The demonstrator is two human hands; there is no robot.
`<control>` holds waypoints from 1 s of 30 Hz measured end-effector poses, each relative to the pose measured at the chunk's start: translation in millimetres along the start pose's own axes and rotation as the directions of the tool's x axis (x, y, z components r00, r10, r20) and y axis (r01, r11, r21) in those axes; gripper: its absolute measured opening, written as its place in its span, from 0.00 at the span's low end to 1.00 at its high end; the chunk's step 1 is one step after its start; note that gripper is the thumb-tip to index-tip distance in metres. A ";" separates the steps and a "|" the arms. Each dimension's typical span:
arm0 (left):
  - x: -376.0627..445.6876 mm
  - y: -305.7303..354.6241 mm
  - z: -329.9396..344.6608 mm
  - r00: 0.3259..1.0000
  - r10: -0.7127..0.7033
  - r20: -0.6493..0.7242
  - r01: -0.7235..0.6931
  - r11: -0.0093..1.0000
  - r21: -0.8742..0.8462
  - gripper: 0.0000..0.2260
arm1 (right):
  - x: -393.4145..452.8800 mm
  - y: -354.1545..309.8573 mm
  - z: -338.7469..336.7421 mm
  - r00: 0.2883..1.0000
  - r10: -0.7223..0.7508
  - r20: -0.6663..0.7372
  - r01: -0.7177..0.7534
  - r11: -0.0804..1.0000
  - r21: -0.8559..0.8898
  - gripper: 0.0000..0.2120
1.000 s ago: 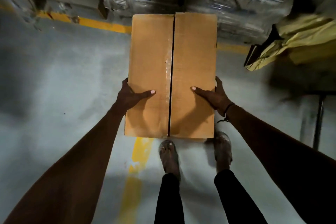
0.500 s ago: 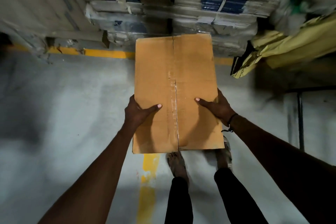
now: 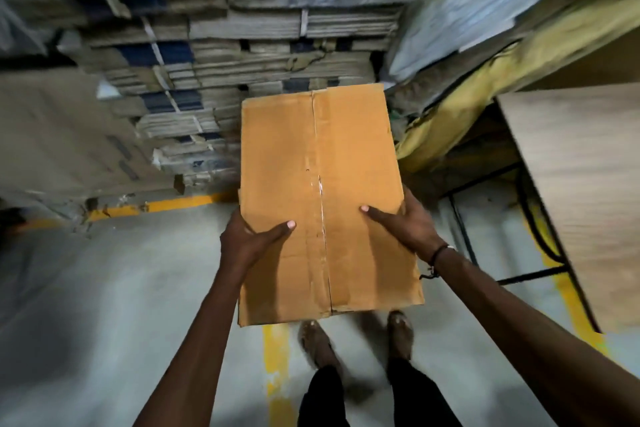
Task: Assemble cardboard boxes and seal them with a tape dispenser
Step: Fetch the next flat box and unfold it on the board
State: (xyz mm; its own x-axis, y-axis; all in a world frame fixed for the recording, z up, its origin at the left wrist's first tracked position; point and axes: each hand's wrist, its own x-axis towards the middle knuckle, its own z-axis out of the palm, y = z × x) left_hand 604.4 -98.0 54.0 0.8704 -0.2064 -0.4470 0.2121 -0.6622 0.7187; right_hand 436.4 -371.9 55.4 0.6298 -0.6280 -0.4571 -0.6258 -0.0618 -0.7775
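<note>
A brown cardboard box is held in the air in front of me, its two top flaps closed along a centre seam with clear tape on it. My left hand grips the box's left edge, thumb lying on the top. My right hand grips the right edge the same way, thumb on top and fingers hidden under the side. No tape dispenser is in view.
Tall stacks of strapped flat cardboard rise straight ahead behind a yellow floor line. A wooden table on a black frame stands at the right, yellow sheeting beside it. Grey floor lies to the left; my feet are below the box.
I have stepped closer to the cardboard stacks and turned a little right, bringing the table into view. The box stays in both hands, carried forward.
</note>
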 end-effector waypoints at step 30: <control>-350.7 330.7 328.2 0.777 0.486 0.401 -0.530 0.848 0.000 0.58 | -274.7 159.4 -517.2 0.780 0.117 -0.615 0.019 0.977 0.210 0.44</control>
State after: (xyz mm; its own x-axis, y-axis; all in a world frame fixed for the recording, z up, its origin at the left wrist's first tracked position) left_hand 223.4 -481.0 273.7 0.6009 -0.7707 -0.2118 -0.2817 -0.4522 0.8463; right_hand -74.3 -610.4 280.4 0.1350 -0.9740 -0.1817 -0.5026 0.0907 -0.8597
